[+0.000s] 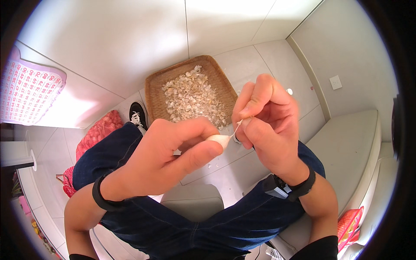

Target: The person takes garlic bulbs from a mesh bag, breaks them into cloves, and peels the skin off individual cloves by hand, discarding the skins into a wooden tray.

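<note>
Between the thumb and fingers of my left hand (173,151) is a pale, peeled-looking garlic clove (220,140), its tip toward the right. My right hand (269,125) pinches a thin strip of garlic skin (238,126) that stretches from the clove's tip up to my fingertips. Both hands are raised over my lap, close together. Beyond them on the floor, a woven bamboo tray (157,97) carries a wide heap of loose garlic skins (195,95).
A red mesh bag (99,132) lies at the left beside my leg. A grey stool (193,203) shows between my knees. Along the right runs a padded grey seat (346,147) with a red bag (349,227). Small white scraps dot the tiled floor; white panels stand behind the tray.
</note>
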`<state>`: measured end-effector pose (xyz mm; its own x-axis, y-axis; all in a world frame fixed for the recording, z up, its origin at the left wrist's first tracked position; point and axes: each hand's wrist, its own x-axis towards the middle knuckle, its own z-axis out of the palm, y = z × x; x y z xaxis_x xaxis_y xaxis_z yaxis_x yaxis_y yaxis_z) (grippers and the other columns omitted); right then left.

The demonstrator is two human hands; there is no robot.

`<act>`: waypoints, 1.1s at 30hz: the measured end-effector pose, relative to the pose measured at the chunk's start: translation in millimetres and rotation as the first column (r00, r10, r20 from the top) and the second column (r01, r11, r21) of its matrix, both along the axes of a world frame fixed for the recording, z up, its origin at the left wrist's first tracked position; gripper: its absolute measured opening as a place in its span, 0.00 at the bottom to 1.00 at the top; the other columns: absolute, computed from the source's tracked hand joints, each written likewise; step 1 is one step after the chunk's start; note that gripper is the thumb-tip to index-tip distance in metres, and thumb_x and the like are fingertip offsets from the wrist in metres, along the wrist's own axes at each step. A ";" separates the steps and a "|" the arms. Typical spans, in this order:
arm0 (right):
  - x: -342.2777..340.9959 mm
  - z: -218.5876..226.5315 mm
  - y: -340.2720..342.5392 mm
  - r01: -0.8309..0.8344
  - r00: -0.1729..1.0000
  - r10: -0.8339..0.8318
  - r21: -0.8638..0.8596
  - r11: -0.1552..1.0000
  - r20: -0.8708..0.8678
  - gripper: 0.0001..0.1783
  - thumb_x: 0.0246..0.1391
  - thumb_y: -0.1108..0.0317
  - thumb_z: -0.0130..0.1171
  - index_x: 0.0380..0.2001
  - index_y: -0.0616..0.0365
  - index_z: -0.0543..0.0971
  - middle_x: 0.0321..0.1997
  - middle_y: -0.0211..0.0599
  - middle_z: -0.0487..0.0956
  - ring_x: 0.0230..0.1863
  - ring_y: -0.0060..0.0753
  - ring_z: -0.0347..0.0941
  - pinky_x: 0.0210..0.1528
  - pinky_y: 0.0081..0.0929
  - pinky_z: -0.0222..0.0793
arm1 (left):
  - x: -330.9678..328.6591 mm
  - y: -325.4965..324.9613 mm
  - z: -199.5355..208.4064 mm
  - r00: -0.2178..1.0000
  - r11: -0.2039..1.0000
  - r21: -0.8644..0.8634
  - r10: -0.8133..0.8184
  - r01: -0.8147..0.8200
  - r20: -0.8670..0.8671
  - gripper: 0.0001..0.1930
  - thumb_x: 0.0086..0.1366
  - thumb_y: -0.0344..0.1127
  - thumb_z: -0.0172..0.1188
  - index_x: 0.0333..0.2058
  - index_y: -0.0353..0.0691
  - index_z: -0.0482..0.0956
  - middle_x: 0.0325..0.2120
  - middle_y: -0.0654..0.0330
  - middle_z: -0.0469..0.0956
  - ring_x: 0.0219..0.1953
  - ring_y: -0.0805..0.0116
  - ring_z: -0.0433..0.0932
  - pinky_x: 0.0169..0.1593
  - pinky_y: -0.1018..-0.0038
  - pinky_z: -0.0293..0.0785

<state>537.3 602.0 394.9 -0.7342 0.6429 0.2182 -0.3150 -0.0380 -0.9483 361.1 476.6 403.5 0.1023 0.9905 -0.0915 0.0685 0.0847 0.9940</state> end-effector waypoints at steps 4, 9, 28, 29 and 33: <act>-0.9 -1.2 -3.1 0.004 1.000 -0.006 -0.072 0.997 -0.019 0.09 0.49 0.82 0.48 0.32 0.55 0.68 0.27 0.37 0.72 0.18 0.16 0.59 0.19 0.17 0.56 | 0.4 1.1 0.3 0.991 0.997 0.078 0.009 0.001 -0.131 0.20 0.73 0.48 0.55 0.34 0.34 0.75 0.17 0.70 0.69 0.19 0.83 0.64 0.23 0.82 0.58; 0.3 2.2 2.3 0.089 0.996 -0.092 -0.117 0.989 -0.022 0.07 0.53 0.79 0.48 0.33 0.54 0.68 0.28 0.33 0.70 0.17 0.16 0.55 0.20 0.19 0.53 | -0.7 0.3 9.1 0.988 0.985 0.175 0.032 -0.005 -0.151 0.22 0.72 0.52 0.56 0.33 0.33 0.76 0.16 0.68 0.71 0.19 0.82 0.68 0.23 0.83 0.61; -2.7 -31.9 34.1 0.136 0.931 -0.018 -0.299 0.945 0.365 0.08 0.66 0.65 0.50 0.32 0.54 0.72 0.24 0.26 0.67 0.18 0.15 0.59 0.20 0.17 0.53 | -13.4 10.8 9.1 0.931 0.956 -0.062 0.294 -0.288 0.218 0.15 0.76 0.40 0.51 0.32 0.35 0.76 0.18 0.72 0.65 0.21 0.84 0.58 0.25 0.83 0.52; -4.2 -40.5 41.5 0.114 0.916 0.004 -0.270 0.956 0.401 0.07 0.66 0.66 0.52 0.35 0.56 0.73 0.26 0.27 0.69 0.18 0.14 0.61 0.21 0.16 0.55 | -13.9 12.8 8.8 0.935 0.951 -0.059 0.308 -0.302 0.177 0.17 0.76 0.42 0.50 0.33 0.35 0.76 0.19 0.72 0.66 0.21 0.85 0.58 0.25 0.83 0.52; -22.8 -43.4 47.1 0.146 0.886 -0.097 -0.073 0.987 0.454 0.08 0.62 0.71 0.54 0.43 0.60 0.77 0.28 0.25 0.74 0.19 0.14 0.65 0.22 0.15 0.61 | -16.2 22.2 -6.8 0.929 0.942 -0.067 0.336 -0.329 0.153 0.18 0.77 0.44 0.48 0.39 0.34 0.79 0.23 0.70 0.69 0.24 0.85 0.62 0.28 0.84 0.56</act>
<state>514.5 649.1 351.5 -0.6528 0.7342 -0.1868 0.1337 -0.1311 -0.9823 344.9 498.8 396.7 -0.2159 0.9662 -0.1409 -0.1298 0.1146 0.9849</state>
